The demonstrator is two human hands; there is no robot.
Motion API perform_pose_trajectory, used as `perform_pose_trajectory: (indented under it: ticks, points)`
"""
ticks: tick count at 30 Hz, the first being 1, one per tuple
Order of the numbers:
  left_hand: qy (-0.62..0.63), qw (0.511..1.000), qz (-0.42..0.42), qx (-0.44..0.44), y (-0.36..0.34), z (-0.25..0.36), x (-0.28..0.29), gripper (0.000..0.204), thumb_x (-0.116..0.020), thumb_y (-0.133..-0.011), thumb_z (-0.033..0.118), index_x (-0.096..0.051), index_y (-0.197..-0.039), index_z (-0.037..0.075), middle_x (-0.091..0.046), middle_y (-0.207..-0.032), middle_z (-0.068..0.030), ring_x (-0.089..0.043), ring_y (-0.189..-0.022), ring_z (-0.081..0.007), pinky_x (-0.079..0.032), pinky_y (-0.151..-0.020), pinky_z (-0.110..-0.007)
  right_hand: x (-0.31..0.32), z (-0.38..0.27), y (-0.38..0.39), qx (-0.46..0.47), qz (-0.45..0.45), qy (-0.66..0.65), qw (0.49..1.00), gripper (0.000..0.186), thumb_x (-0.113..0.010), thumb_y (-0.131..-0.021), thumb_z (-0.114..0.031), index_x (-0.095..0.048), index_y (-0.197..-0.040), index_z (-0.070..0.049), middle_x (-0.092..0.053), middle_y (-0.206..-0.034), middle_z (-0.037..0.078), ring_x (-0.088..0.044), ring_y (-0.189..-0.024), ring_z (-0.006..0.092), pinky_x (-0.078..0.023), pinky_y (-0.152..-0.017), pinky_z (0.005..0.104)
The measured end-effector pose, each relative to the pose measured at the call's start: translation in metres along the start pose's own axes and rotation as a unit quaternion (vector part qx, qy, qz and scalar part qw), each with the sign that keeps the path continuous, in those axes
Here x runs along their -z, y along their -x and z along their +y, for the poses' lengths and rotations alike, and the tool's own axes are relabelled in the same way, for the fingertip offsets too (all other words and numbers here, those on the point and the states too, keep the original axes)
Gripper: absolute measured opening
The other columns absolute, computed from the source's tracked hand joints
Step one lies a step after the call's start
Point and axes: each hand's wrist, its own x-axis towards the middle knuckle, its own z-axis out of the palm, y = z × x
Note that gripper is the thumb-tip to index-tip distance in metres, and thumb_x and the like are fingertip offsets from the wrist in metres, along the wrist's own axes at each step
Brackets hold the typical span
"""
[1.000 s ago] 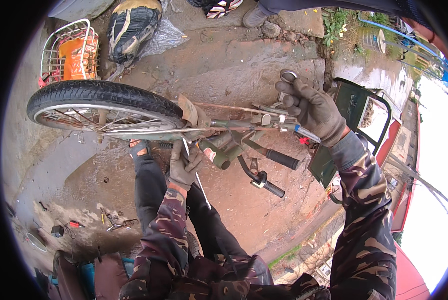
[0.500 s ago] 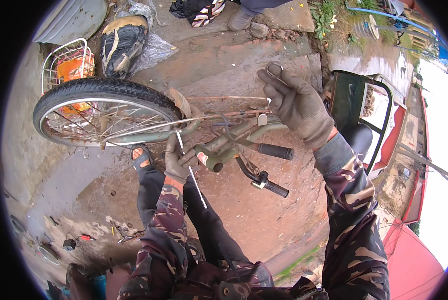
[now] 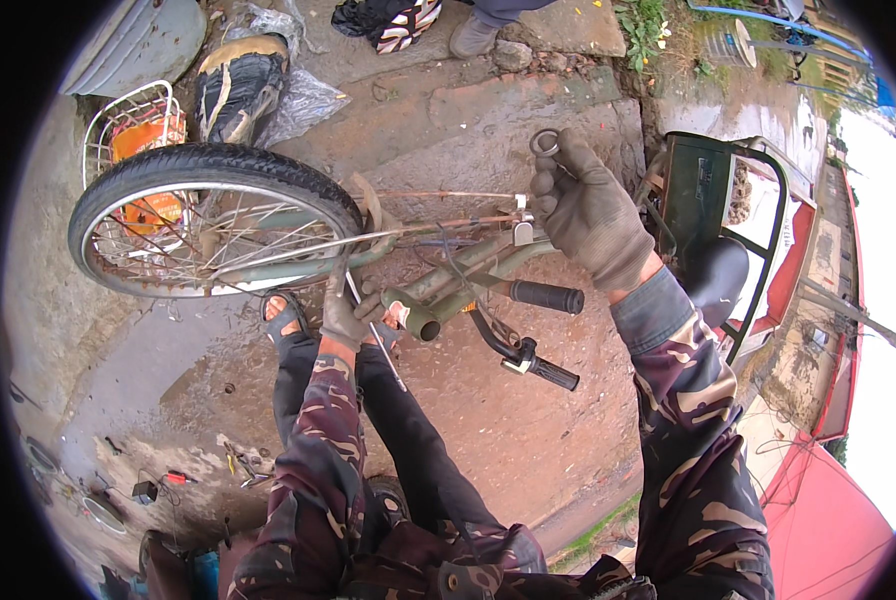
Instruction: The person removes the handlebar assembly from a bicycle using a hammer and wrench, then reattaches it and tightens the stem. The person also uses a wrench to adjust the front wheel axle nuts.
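Observation:
Both my hands wear grey-brown work gloves. My right hand (image 3: 598, 210) is raised, its fingers pinching a small metal ring (image 3: 534, 146) at their tips, the open round of it in sight. My left hand (image 3: 346, 312) is closed around a thin silver rod (image 3: 389, 361) that slants down past its fingers. Those fingers are beside the open end of a green tube (image 3: 424, 327) on a bicycle frame. To their left is the spoked wheel with its black tyre (image 3: 238, 165); handlebar grips (image 3: 548, 297) lie to the right of the tube.
A white wire basket (image 3: 148, 92) with an orange thing in it is behind the wheel. Tools (image 3: 243, 465) lie on the wet ground at lower left. A dark green vehicle (image 3: 698, 185) stands at right. Another person's shoe (image 3: 474, 37) shows at the top.
My right hand has dropped slightly and shifted left, its fingers curling so the ring shows more. My left hand has moved slightly left, and the rod's lower end has moved up and left.

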Motion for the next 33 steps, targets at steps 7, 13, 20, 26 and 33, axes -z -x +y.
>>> perform_pose_trajectory:
  ticks: [7, 13, 20, 26, 33]
  points:
    - [-0.032, 0.999, -0.003, 0.000, -0.007, 0.006, 0.003, 0.056, -0.048, -0.102, 0.065, -0.064, -0.109, 0.012, -0.056, -0.071, -0.0018, -0.033, -0.038, -0.0110, -0.025, -0.036, -0.027, 0.006, 0.009, -0.004, 0.035, 0.051, 0.153, 0.986, 0.040, -0.068, -0.102, -0.039, -0.066, -0.124, -0.006, -0.069, -0.102, 0.004, -0.067, -0.087, 0.0151, -0.054, -0.069, 0.0277]
    - [0.002, 0.999, -0.007, -0.046, 0.013, 0.011, 0.014, 0.050, -0.046, -0.104, 0.059, -0.068, -0.114, 0.014, -0.059, -0.071, -0.0016, -0.033, -0.040, -0.0096, -0.025, -0.038, -0.026, 0.003, 0.019, 0.054, 0.023, 0.028, 0.387, 0.922, 0.053, -0.059, -0.106, -0.035, -0.054, -0.145, 0.001, -0.067, -0.128, 0.011, -0.068, -0.104, 0.0164, -0.055, -0.083, 0.0286]
    - [0.049, 0.979, 0.115, -0.164, 0.132, 0.022, 0.027, 0.067, -0.040, -0.104, 0.066, -0.068, -0.128, 0.010, -0.054, -0.073, 0.0022, -0.034, -0.051, -0.0082, -0.029, -0.047, -0.024, -0.016, 0.046, 0.143, 0.134, 0.013, 0.412, 0.901, 0.037, -0.060, -0.105, -0.013, -0.059, -0.139, 0.002, -0.071, -0.120, 0.010, -0.068, -0.103, 0.0147, -0.055, -0.088, 0.0286]
    - [0.119, 0.924, 0.115, -0.343, 0.305, 0.078, 0.042, 0.071, -0.057, -0.095, 0.073, -0.066, -0.119, 0.006, -0.067, -0.085, -0.0061, -0.052, -0.060, -0.0160, -0.043, -0.055, -0.030, -0.034, 0.089, 0.209, 0.060, -0.116, 0.384, 0.914, 0.029, -0.059, -0.106, -0.011, -0.064, -0.132, 0.003, -0.073, -0.112, 0.012, -0.071, -0.096, 0.0164, -0.058, -0.085, 0.0295]
    - [0.079, 0.879, 0.314, -0.350, 0.485, 0.101, 0.116, 0.020, -0.050, -0.108, 0.018, -0.061, -0.120, 0.005, -0.071, -0.089, -0.0068, -0.059, -0.059, -0.0155, -0.054, -0.055, -0.028, -0.058, 0.122, 0.263, -0.010, -0.153, 0.397, 0.905, 0.032, -0.060, -0.107, -0.017, -0.065, -0.132, 0.002, -0.074, -0.111, 0.012, -0.071, -0.089, 0.0162, -0.058, -0.078, 0.0281]
